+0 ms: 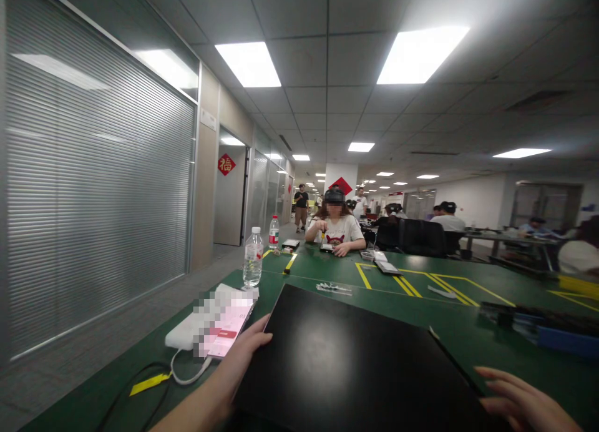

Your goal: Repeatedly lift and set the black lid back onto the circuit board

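Observation:
A large flat black panel (pixel 346 357), like a closed laptop, lies on the green table (pixel 468 319) right in front of me. My left hand (pixel 243 357) rests against its left edge, thumb on the upper corner. My right hand (pixel 519 397) touches its right edge with fingers spread. Whether either hand truly grips the panel is unclear.
A phone (pixel 229 329) lies on a white power bank (pixel 187 332) with a cable at my left. A clear water bottle (pixel 253 257) stands beyond. A person sits across the table working with a tool. Blue trays (pixel 552 332) sit at right; more people work behind.

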Available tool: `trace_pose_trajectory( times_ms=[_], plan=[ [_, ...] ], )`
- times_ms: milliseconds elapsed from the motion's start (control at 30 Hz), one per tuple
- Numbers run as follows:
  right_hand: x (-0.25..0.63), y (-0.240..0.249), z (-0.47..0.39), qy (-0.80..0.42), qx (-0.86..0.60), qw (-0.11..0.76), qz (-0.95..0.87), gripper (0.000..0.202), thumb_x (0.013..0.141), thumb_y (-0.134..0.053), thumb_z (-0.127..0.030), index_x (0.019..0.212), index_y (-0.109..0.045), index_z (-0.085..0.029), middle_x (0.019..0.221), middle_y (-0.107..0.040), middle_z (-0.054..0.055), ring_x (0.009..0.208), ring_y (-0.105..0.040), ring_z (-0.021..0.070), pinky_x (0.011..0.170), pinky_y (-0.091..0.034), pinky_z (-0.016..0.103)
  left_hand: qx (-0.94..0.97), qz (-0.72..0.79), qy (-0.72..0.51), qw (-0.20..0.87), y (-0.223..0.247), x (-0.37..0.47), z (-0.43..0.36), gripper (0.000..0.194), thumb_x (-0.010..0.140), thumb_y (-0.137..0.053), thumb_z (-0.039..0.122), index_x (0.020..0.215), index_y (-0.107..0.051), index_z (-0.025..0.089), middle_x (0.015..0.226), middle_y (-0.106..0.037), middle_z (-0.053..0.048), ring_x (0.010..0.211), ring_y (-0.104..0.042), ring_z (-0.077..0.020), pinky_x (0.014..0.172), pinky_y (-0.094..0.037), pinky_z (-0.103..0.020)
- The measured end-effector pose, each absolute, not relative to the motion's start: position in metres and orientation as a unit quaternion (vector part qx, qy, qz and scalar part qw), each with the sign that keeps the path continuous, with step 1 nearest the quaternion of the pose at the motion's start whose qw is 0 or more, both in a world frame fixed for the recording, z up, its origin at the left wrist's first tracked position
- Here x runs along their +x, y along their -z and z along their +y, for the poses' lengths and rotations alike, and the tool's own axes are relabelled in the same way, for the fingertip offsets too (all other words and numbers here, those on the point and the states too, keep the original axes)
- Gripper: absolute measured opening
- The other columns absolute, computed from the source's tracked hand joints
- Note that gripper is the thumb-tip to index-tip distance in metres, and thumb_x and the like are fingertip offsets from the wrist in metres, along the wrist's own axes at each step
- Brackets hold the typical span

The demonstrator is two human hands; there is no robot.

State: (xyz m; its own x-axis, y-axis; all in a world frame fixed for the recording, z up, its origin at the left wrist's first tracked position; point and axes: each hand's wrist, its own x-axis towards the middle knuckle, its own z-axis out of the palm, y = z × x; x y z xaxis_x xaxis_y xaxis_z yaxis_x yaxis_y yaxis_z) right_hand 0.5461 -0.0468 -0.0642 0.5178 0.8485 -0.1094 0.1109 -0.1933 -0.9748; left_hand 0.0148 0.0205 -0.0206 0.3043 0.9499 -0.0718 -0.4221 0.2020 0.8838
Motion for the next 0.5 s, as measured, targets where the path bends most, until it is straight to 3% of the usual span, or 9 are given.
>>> trace_pose_trajectory(
  times_ms=[333, 500],
  plan=[
    [0.559, 0.071, -0.044, -0.314, -0.717, 0.515, -0.350, 0.043, 0.069, -0.057, -0.064, 0.091, -0.072, -0.030, 0.067, -0.080, 0.014, 0.038, -0.049, 0.0238, 0.044, -0.035, 0.037, 0.386, 0.362, -0.471, 0.706, 0.013, 0.014, 0.015, 0.091, 0.085, -0.073, 0.025, 0.169, -0.039, 0.022, 0.120, -0.087, -0.008, 0.109, -0.083, -0.0324, 0.094, -0.061, -0.039],
    [0.566, 0.076, -0.042, -0.229, -0.744, 0.478, -0.407, 0.046, 0.076, -0.051, -0.064, 0.094, -0.075, -0.029, 0.068, -0.080, 0.014, 0.042, -0.060, 0.0284, 0.046, -0.047, 0.041, 0.392, 0.355, -0.484, 0.697, 0.018, 0.014, 0.017, 0.087, 0.081, -0.078, 0.024, 0.163, -0.050, 0.020, 0.124, -0.086, -0.009, 0.114, -0.081, -0.0341, 0.096, -0.062, -0.040]
  ],
)
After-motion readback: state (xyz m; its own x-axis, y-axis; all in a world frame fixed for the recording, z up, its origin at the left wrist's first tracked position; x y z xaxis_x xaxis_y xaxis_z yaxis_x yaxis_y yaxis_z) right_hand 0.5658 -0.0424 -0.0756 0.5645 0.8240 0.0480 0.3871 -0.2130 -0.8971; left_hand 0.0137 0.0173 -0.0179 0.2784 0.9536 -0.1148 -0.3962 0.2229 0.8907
